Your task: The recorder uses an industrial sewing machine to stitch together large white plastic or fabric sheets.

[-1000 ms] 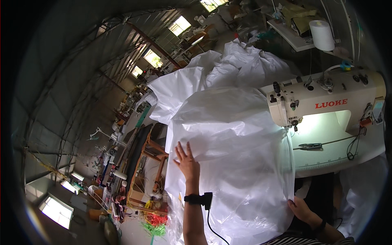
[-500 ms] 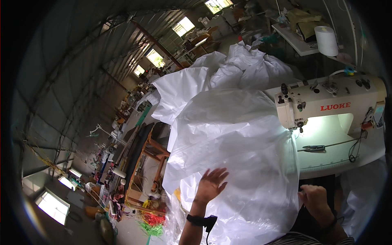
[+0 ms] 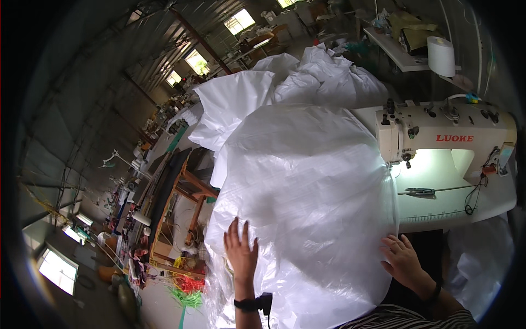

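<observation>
A large sheet of shiny white plastic-like fabric (image 3: pixel 307 181) spreads in front of me. Its right edge runs under the needle area of a cream sewing machine (image 3: pixel 427 123). Over the left part of the sheet is my left hand (image 3: pixel 241 252), fingers stretched and apart, gripping nothing; whether it touches the fabric I cannot tell. My right hand (image 3: pixel 404 260) rests at the sheet's right edge, just below the machine bed, with its fingers extended. A pair of thread snips (image 3: pixel 421 192) lies on the lit machine bed.
More white fabric (image 3: pixel 329 77) is heaped behind the sheet. A white thread cone (image 3: pixel 440 57) stands on a side table at the back right. To the left are a wooden frame (image 3: pixel 194 186) and red and green strands (image 3: pixel 187 288) on the floor.
My left hand has moved left across the sheet. My right hand has come from beside the sheet onto its right edge, and its curled fingers have straightened. The view has shifted slightly.
</observation>
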Demonstrator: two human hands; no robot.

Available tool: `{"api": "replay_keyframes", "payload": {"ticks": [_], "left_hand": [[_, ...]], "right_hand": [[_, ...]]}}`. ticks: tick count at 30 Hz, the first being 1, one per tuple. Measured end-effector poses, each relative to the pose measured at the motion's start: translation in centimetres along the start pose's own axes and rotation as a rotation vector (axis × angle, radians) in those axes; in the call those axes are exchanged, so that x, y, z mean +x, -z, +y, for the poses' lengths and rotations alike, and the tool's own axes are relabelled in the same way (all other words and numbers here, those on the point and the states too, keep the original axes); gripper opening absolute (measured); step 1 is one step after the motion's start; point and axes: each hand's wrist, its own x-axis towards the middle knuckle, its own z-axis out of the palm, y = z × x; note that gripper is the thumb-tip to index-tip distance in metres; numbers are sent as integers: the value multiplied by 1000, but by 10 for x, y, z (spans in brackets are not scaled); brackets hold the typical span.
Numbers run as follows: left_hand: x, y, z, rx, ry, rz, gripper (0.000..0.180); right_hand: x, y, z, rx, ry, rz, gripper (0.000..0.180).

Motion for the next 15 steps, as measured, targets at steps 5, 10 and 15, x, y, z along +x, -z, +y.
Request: {"api": "replay_keyframes", "payload": {"ticks": [5, 10, 15], "left_hand": [[31, -84, -5, -21, 3, -129, 79], [54, -62, -4, -97, 3, -42, 64], [71, -59, -1, -110, -15, -53, 59]], "right_hand": [[-9, -14, 8, -41, -2, 11, 30], [-11, 0, 24, 175, -392, 224, 39], [2, -24, 34, 489, -647, -14, 42]]}}
